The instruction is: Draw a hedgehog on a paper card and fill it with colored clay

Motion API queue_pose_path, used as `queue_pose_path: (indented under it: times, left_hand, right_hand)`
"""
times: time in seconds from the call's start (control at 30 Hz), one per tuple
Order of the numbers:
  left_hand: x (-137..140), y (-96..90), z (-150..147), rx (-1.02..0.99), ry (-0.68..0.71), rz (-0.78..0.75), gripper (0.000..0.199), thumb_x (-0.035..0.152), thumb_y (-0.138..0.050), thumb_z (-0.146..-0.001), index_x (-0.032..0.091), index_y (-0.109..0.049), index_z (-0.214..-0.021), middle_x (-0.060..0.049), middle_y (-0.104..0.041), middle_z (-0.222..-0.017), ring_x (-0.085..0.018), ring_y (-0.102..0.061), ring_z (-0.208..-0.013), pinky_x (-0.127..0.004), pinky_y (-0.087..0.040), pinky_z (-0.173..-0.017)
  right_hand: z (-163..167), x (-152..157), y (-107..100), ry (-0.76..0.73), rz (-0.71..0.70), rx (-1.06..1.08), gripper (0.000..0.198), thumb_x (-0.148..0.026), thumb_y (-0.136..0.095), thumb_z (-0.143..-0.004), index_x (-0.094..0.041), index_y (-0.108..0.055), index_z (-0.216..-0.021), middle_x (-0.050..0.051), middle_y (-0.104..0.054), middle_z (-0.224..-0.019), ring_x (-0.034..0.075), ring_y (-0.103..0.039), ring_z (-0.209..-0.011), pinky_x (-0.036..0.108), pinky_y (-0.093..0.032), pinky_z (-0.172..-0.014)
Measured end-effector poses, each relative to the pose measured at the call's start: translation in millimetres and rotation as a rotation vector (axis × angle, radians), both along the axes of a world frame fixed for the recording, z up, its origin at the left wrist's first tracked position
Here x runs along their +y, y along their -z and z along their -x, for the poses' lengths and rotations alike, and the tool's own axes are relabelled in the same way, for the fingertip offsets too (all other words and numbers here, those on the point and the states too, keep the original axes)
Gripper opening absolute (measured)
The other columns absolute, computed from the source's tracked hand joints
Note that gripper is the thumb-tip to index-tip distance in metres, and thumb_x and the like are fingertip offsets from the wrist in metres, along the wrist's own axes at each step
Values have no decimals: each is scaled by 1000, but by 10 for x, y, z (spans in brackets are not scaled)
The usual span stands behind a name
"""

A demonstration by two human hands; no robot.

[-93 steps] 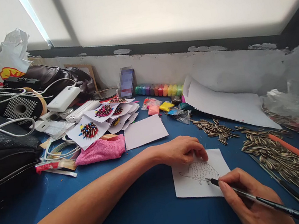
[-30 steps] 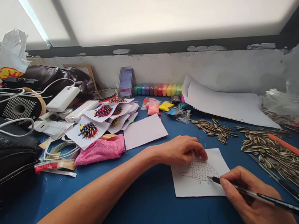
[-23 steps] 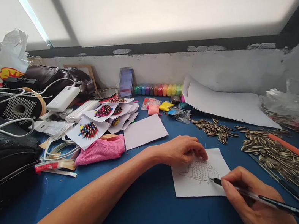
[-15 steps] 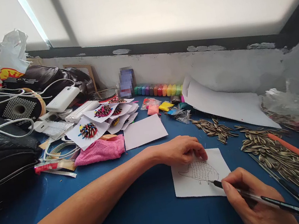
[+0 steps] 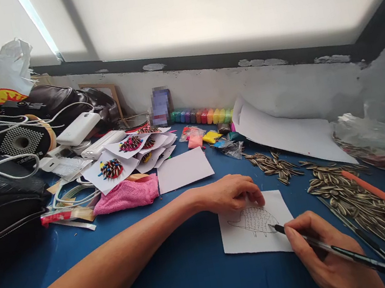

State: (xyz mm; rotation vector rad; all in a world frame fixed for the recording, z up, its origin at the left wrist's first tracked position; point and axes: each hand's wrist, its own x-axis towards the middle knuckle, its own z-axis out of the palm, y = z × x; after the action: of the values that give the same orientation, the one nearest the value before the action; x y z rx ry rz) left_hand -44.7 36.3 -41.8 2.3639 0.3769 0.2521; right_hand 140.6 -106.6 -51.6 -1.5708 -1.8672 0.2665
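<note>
My right hand (image 5: pixel 330 249) is closed round a black-and-clear pen (image 5: pixel 318 243), pinched near its tip. The tip meets a small white sheet of paper (image 5: pixel 232 243) at the rear of a line drawing (image 5: pixel 256 221). This drawing is of a spiny animal with a pointed snout, rows of small curved marks and short legs. My left hand (image 5: pixel 233 192) rests on the sheet's upper edge, fingers loosely bent and nothing gripped; its fingertips partly cover the drawing's top. The sheet lies flat on the blue table (image 5: pixel 202 281).
Sunflower seeds (image 5: pixel 367 202) and an orange tool (image 5: pixel 380 193) lie to the right. Behind are large white sheets (image 5: pixel 288 134), coloured clay packets (image 5: pixel 195 138) and a propped phone (image 5: pixel 161 106). Decorated cards (image 5: pixel 111 170), a pink cloth (image 5: pixel 127 195) and cables sit left.
The pen tip has moved up from the animal's legs to the rear of its body. My left hand keeps its place on the paper. The whole view has shifted slightly.
</note>
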Motion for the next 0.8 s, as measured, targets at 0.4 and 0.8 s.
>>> queue_pose_path:
  times: [0.4,0.8]
  left_hand:
    - [-6,-7,4,10,0,8,43,-5,-43,-74,16,-66,-103,-4,-59,-102,-14,-53,-96,-27,-39,-92]
    - [-26,-52,-4,37,-15,-8,42,-4,-42,-75,16,-66,-103,-4,-59,-99,-14,-53,-96,-26,-39,-92]
  right_hand:
    - [-61,0,35,-36,-26,-34,22,-31,-51,-92,-24,-51,-71,-8,-50,-51,10,-49,-39,19,-39,-39]
    - [-22,-6,34,-52,-20,-29,23,-30,-50,-92,-24,-50,-70,-8,-50,-52,9,-48,-38,18,-38,-38]
